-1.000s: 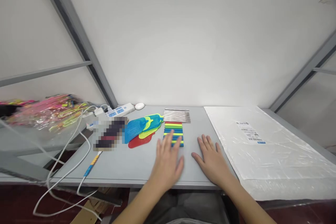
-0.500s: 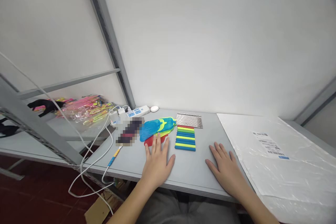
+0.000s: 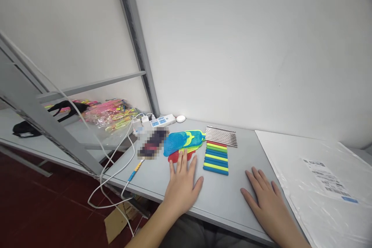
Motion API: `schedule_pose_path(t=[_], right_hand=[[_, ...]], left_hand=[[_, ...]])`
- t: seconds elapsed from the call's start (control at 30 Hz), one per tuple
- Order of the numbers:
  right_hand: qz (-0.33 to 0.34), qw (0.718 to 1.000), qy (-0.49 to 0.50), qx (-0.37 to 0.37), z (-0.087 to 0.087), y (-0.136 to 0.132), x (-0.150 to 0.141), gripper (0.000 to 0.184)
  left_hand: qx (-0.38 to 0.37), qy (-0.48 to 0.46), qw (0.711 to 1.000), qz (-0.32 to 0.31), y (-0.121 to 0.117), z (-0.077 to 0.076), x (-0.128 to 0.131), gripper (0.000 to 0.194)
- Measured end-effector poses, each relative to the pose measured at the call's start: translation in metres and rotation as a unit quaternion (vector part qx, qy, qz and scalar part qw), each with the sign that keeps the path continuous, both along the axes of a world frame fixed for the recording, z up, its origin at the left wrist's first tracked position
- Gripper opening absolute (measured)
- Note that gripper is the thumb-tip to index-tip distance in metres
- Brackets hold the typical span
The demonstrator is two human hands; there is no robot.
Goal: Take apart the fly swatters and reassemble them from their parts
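Observation:
My left hand [image 3: 182, 184] lies flat on the grey table with its fingers spread and holds nothing. Its fingertips reach the edge of a red mesh fly swatter head [image 3: 173, 157]; whether they touch it I cannot tell. Blue fly swatter heads [image 3: 175, 142] and yellow-green ones overlap on top of the red. Right of these, a row of blue, yellow, green and red tubes [image 3: 216, 159] lies side by side. Thin shiny metal rods [image 3: 221, 135] are lined up behind the tubes. My right hand [image 3: 266, 199] also rests flat, fingers apart, empty, between the tubes and a white plastic-wrapped sheet [image 3: 293, 159].
A blurred-out phone-like object [image 3: 153, 143] with a white cable lies at the left, near a power strip [image 3: 162, 121] and a white round device [image 3: 180, 118]. A grey metal shelf post [image 3: 139, 38] rises behind. Bagged colourful items [image 3: 113, 112] sit on a neighbouring shelf.
The view has swung to the left, so everything sits further right in the picture. Both hands stay flat on the table, and the laid-out pieces keep their places.

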State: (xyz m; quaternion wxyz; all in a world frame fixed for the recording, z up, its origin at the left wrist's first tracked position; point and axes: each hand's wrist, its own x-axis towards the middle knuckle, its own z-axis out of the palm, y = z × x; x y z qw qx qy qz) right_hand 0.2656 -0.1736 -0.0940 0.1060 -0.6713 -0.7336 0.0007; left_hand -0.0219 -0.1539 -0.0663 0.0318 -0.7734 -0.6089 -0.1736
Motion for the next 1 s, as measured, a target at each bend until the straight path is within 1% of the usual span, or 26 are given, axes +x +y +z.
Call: schedule_pose_path(t=[0.1,0.17,0.23,0.3,0.37,0.4,0.47,0.53,0.57,0.63,0.7,0.73,0.77,0.83,1.0], right_hand=[[0.007,1.000,0.012,0.000,-0.003,-0.003,0.002,0.063],[0.020,0.999,0.028,-0.022,0.002,-0.004,0.007,0.063],[0.038,0.995,0.062,-0.072,0.017,-0.002,0.015,0.059],[0.036,0.983,0.111,-0.141,0.041,0.007,0.023,0.051],[0.029,0.973,0.138,-0.185,0.070,0.029,0.028,0.046],[0.034,0.974,0.134,-0.181,0.084,0.044,0.028,0.043],[0.067,0.977,0.118,-0.163,0.106,0.084,0.023,0.040],[0.103,0.978,0.100,-0.149,0.117,0.133,0.010,0.039],[0.116,0.980,0.085,-0.140,0.119,0.158,0.002,0.038],[0.124,0.984,0.056,-0.114,0.115,0.207,-0.016,0.035],[0.127,0.986,0.049,-0.101,0.106,0.246,-0.033,0.035],[0.133,0.985,0.047,-0.099,0.101,0.261,-0.040,0.034],[0.139,0.984,0.046,-0.099,0.095,0.272,-0.046,0.034],[0.157,0.981,0.045,-0.106,0.086,0.287,-0.053,0.032],[0.181,0.974,0.047,-0.126,0.072,0.299,-0.057,0.027]], left_hand=[[0.014,-0.015,1.000,0.019,0.009,0.005,-0.004,0.057],[0.024,-0.025,0.998,0.046,0.023,0.013,-0.009,0.054],[0.026,-0.034,0.996,0.073,0.040,0.022,-0.015,0.051],[0.018,-0.042,0.995,0.090,0.059,0.031,-0.022,0.049],[0.010,-0.050,0.994,0.099,0.077,0.037,-0.028,0.047],[0.006,-0.053,0.993,0.101,0.084,0.039,-0.030,0.046],[-0.003,-0.059,0.992,0.107,0.097,0.042,-0.033,0.044],[-0.011,-0.062,0.992,0.113,0.108,0.044,-0.035,0.042],[-0.016,-0.063,0.991,0.115,0.112,0.044,-0.036,0.040],[-0.024,-0.067,0.991,0.114,0.120,0.046,-0.038,0.035],[-0.032,-0.076,0.990,0.115,0.126,0.048,-0.040,0.030],[-0.034,-0.083,0.989,0.118,0.128,0.048,-0.042,0.029],[-0.035,-0.090,0.988,0.121,0.130,0.048,-0.044,0.027],[-0.038,-0.104,0.986,0.121,0.131,0.048,-0.049,0.025],[-0.037,-0.126,0.985,0.112,0.130,0.041,-0.054,0.021]])
